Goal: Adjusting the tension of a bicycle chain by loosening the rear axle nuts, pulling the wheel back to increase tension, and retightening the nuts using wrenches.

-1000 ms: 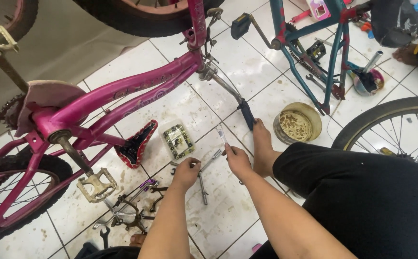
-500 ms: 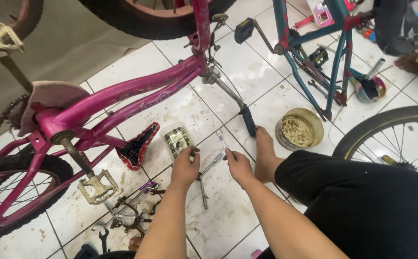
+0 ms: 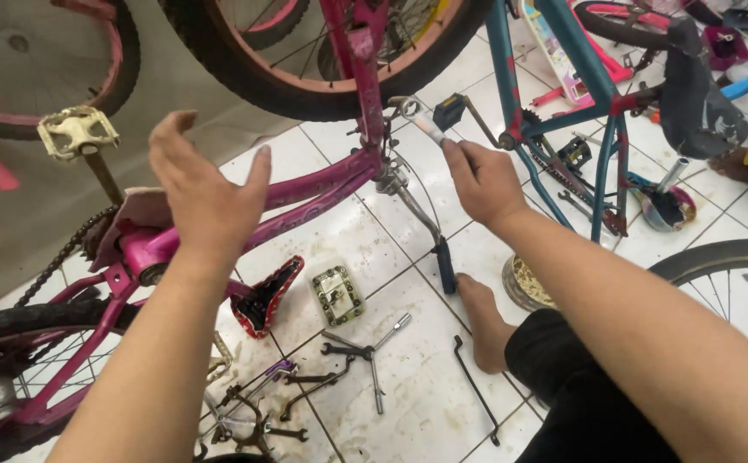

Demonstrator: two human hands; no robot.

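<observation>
Right hand [image 3: 477, 180] closed around the handle of a metal wrench [image 3: 417, 116], ring end raised up near the rear wheel hub of the upturned pink bicycle [image 3: 305, 193]. Left hand [image 3: 207, 193] open, fingers spread, holding nothing, hovering above the pink frame close to the crank area. Wrench looks like stiff steel, fairly light, likely a bit greasy so could slip; best held on the shaft well back from the head, as it is now. Pink bike sits upside down, dark tyre [image 3: 305, 94] above, chain [image 3: 65, 253] hanging at left, cream pedal [image 3: 78, 130] sticking up. Bike likely heavy and awkward, rigid frame, may rock on the floor; steady it on the frame tube, not the chain. On the tiled floor [image 3: 408, 411] below: black-and-red saddle [image 3: 267, 296], a loose pedal [image 3: 338, 294], a socket wrench [image 3: 374, 356], more spanners in a pile [image 3: 254, 411], a thin black rod [image 3: 475, 386]. Person's bare foot [image 3: 481, 321] rests on the tiles beside a round tin [image 3: 524, 283]. Blue bicycle [image 3: 562, 111] stands behind at right, another wheel [image 3: 734, 291] at right edge.
</observation>
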